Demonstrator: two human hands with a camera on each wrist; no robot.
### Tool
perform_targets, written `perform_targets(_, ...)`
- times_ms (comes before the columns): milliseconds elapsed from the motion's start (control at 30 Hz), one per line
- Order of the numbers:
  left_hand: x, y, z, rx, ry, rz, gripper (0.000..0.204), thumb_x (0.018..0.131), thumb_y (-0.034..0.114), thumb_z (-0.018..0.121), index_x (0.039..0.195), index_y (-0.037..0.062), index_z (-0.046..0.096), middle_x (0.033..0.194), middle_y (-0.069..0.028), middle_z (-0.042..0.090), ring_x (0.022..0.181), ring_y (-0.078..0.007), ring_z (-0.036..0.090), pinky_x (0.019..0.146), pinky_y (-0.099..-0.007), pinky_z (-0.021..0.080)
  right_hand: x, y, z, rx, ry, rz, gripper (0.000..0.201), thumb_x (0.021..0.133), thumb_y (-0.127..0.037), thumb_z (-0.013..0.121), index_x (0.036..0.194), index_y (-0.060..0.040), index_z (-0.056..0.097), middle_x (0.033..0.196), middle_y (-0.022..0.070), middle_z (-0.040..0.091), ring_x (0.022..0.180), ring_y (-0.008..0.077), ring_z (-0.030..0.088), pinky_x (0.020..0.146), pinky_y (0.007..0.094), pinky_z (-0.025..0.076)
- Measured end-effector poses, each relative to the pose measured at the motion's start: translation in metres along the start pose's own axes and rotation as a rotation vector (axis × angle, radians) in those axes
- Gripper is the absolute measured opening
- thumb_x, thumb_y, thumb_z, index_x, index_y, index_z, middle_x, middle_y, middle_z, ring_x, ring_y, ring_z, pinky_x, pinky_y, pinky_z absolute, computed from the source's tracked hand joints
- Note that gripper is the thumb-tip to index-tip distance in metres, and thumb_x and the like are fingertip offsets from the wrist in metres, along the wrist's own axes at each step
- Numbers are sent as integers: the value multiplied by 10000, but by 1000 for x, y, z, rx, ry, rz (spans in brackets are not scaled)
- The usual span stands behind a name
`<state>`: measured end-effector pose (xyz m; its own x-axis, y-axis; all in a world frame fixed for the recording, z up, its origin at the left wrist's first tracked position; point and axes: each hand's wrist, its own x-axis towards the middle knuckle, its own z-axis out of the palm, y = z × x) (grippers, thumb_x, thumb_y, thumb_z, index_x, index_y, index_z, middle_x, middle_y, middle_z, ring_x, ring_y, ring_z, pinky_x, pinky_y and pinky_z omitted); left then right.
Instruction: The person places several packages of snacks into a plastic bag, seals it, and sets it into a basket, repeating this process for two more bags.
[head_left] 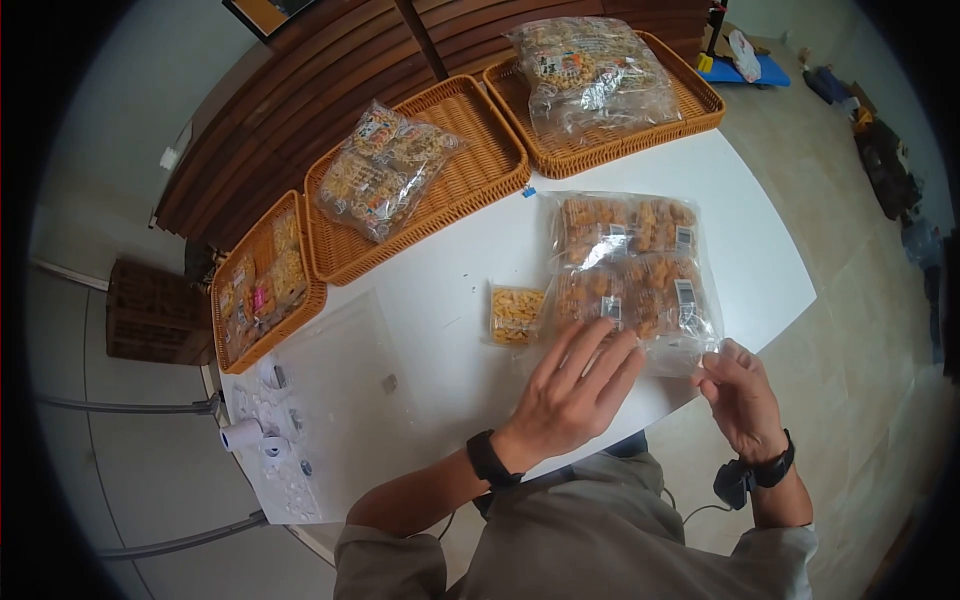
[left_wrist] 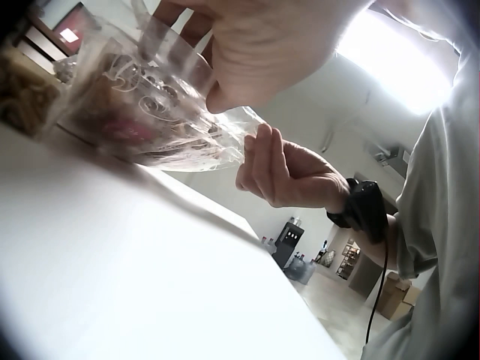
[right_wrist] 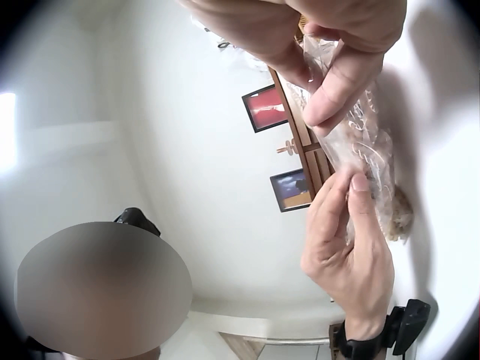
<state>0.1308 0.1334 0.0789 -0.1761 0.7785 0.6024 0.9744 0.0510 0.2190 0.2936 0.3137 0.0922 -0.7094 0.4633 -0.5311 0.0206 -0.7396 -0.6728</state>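
A large clear plastic bag (head_left: 632,262) lies on the white table, with several packs of brown snacks and barcode labels inside. My left hand (head_left: 575,398) is at the bag's near edge; in the right wrist view that left hand (right_wrist: 349,251) pinches the film between thumb and fingers. At the near right corner, my right hand (head_left: 740,395) pinches the loose plastic, its thumb and fingers together. From the left wrist view, the right hand (left_wrist: 289,174) holds the same end of the bag (left_wrist: 142,112). A small pack of yellow snacks (head_left: 515,314) sits just left of the bag.
Three wicker baskets line the far side: the left basket (head_left: 262,345) with small snack packs, the middle basket (head_left: 425,240) with a filled bag (head_left: 385,170), the right basket (head_left: 600,160) with another bag (head_left: 590,75). White rolls (head_left: 242,434) and a clear sheet (head_left: 345,400) lie left.
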Motion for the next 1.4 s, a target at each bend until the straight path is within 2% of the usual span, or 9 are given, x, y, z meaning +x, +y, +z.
perform_targets(167, 16, 1, -23, 73, 62, 62, 127, 858, 92, 693, 965, 24, 685, 1111, -149, 724, 1077, -323, 684, 932, -455, 549, -20, -15, 18, -7, -77, -62, 214, 898, -30, 657, 808, -87, 471, 774, 111, 686, 676, 202, 725, 631, 220, 598)
perform_targets(433, 54, -9, -61, -80, 185, -12, 108, 851, 26, 706, 925, -11, 636, 916, -130, 740, 804, -267, 739, 633, -316, 589, -24, -21, 19, -26, -269, -314, 255, 916, -222, 670, 901, -106, 444, 781, 47, 618, 601, 127, 612, 510, 210, 505)
perform_targets(533, 63, -14, -81, -164, 148, -147, 82, 870, 3, 677, 931, -13, 624, 792, -98, 708, 612, -220, 695, 526, -315, 534, -14, -16, 12, 64, -249, -359, 252, 934, -259, 658, 906, -120, 449, 850, 27, 623, 669, 112, 588, 549, 214, 475)
perform_targets(567, 64, -14, -88, -151, 99, -204, 76, 875, 2, 671, 933, -6, 623, 770, -88, 701, 585, -212, 684, 515, -316, 525, -7, -19, 1, 39, -335, -324, 227, 944, -269, 659, 941, -127, 482, 937, 3, 619, 814, 107, 601, 664, 223, 491)
perform_targets(633, 66, -16, -94, -156, 59, -284, 49, 906, 15, 648, 939, 23, 613, 687, -55, 669, 528, -181, 658, 486, -303, 493, 4, -12, 3, -29, -146, -369, 212, 946, -270, 661, 985, -126, 511, 988, 1, 615, 881, 104, 597, 733, 234, 489)
perform_targets(733, 66, -21, -100, -180, 32, -366, 29, 926, 32, 634, 941, 29, 609, 685, -66, 676, 536, -173, 664, 482, -285, 481, 18, -1, -2, -151, -24, -358, 354, 933, -280, 681, 1202, -87, 557, 1221, 27, 590, 1079, 123, 589, 931, 331, 473)
perform_targets(933, 68, -26, -108, -226, 19, -490, 36, 951, 51, 602, 961, 17, 604, 752, -105, 711, 656, -132, 691, 583, -253, 491, 41, 17, 14, -263, -233, -291, 848, 822, -251, 799, 1493, -3, 344, 1464, 114, 420, 1318, 235, 457, 1075, 407, 440)
perform_targets(1133, 65, -34, -120, -338, 72, -593, 68, 960, 45, 576, 975, -10, 614, 809, -102, 718, 754, -101, 681, 670, -239, 512, 69, 25, 18, -402, -216, -281, 946, 797, -220, 819, 1521, 27, 262, 1508, 150, 370, 1363, 255, 427, 1101, 408, 424)
perform_targets(1400, 64, -50, -150, -531, 241, -683, 132, 981, 96, 566, 1015, -25, 606, 815, -108, 713, 719, -98, 682, 613, -220, 512, 73, 36, 50, -151, -503, -1, 774, 878, -380, 745, 1435, 11, 378, 1392, 123, 527, 1310, 227, 489, 1136, 429, 366)
